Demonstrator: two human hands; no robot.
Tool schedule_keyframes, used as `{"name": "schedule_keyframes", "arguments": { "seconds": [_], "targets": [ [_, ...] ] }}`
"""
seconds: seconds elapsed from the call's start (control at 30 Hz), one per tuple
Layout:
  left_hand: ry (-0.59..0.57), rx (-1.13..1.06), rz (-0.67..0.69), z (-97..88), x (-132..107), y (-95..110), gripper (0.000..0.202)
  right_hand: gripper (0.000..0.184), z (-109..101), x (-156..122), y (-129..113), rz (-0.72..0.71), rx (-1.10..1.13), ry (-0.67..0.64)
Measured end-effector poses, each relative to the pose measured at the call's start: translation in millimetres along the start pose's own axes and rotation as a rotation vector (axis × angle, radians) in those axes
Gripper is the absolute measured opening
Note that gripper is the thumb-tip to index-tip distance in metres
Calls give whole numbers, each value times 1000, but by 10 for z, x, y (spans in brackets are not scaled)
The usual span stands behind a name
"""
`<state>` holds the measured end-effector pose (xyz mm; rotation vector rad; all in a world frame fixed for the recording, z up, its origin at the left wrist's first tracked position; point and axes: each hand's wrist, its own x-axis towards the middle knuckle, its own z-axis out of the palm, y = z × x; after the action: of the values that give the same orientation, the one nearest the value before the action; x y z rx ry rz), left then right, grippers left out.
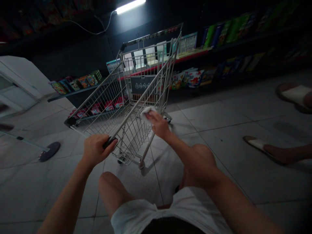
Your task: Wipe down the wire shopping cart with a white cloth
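A metal wire shopping cart (136, 97) stands in front of me on the tiled floor. My left hand (96, 149) is closed around the dark end of the cart's handle at its near corner. My right hand (159, 125) is closed on a small white cloth (146, 112), pressed against the cart's right side rail. My bare knees and white shorts show below the arms.
Low shelves (80, 89) with colourful packs run behind the cart, and taller shelves (219, 48) fill the right. Another person's feet in white slippers (263, 148) are on the floor at right. A dark round base (50, 151) lies at left.
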<state>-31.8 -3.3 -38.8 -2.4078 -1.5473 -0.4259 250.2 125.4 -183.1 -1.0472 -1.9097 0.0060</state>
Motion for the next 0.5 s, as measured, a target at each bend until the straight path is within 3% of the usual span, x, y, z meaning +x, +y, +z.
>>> {"name": "schedule_keyframes", "arguments": {
  "seconds": [0.07, 0.1, 0.2, 0.27, 0.37, 0.43, 0.5],
  "targets": [
    [22, -18, 9, 5, -8, 8, 48, 64, -104, 213, 62, 213, 16, 196],
    [29, -27, 12, 8, -9, 12, 48, 66, -110, 294, 3, 278, 37, 234],
    [42, -59, 20, 15, -13, 5, 48, 74, 28, 390, -444, 371, 89, 143],
    [36, -78, 29, 12, -18, -18, 47, 79, 175, 313, -828, 408, 105, 66],
    [-2, -89, 37, -26, -14, -57, 46, 77, 376, 32, -1240, 341, 141, 18],
    [-61, -86, 20, -76, 12, -58, 48, 72, 497, -202, -1310, 210, 159, -23],
    [-164, -71, -15, -135, 66, -24, 50, 63, 619, -426, -1227, 79, 144, -93]
  ]
}}
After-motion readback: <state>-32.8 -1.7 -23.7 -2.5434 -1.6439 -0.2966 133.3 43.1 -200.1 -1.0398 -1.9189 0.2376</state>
